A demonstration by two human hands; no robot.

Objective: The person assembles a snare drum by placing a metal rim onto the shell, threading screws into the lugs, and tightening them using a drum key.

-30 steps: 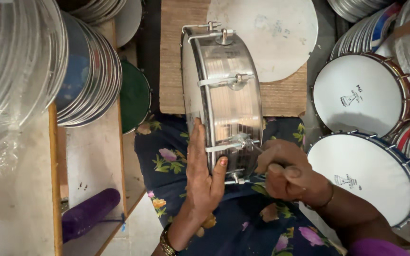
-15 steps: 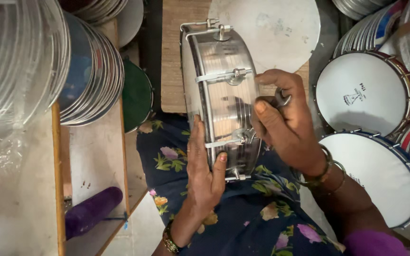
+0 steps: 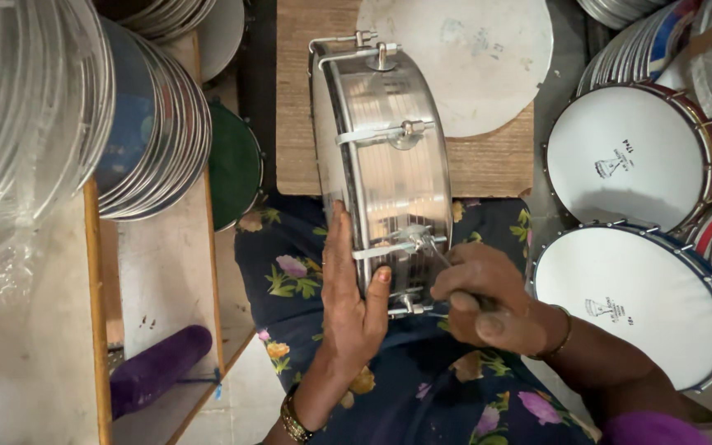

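left hand (image 3: 354, 305) flat against drum (image 3: 393, 173)

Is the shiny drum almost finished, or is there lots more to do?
Partly done. The metal drum already has its hooks on. The left hand steadies it on edge while the right hand works a thin tool at one hook. Whether the other hooks are tight cannot be told.

Left hand (image 3: 354, 306) steadies drum (image 3: 389, 165), right hand (image 3: 484, 298) grips tool (image 3: 437, 250)
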